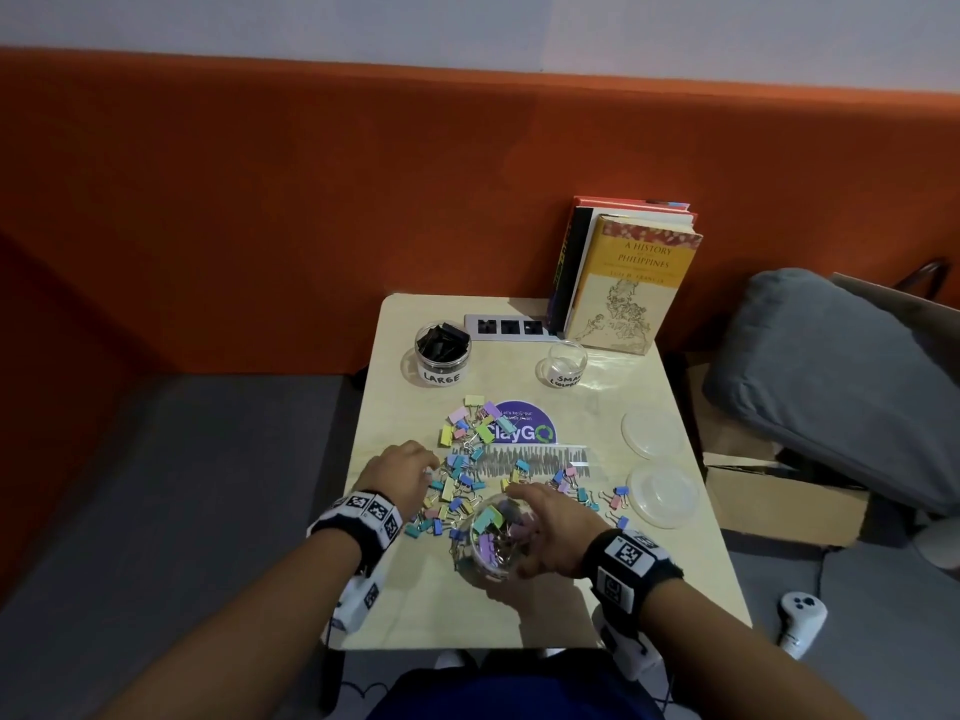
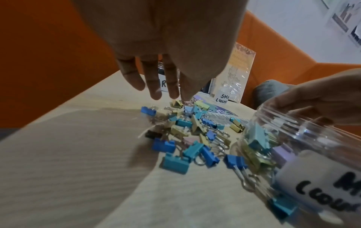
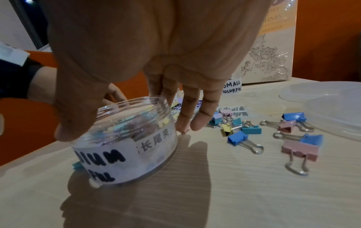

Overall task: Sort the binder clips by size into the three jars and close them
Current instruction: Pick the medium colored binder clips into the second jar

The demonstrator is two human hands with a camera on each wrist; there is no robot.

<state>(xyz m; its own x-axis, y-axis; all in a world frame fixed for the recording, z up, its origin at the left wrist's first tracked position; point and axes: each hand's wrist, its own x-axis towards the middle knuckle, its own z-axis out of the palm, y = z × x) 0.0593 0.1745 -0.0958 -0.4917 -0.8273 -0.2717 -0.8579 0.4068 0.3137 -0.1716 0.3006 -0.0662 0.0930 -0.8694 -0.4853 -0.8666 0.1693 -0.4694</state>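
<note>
A loose pile of small and medium pastel binder clips lies across the middle of the table. My left hand reaches into its left side, and its straight fingers point down at the clips. My right hand grips the open jar labelled medium by its rim, thumb on the near side, fingers on the far side. That jar holds several coloured clips. At the back stand the large jar, full of black clips, and the small jar, which looks empty.
Two clear lids lie on the table's right side. More clips are scattered right of the medium jar. Books and a power strip stand at the back edge. A purple sticker lies under the pile.
</note>
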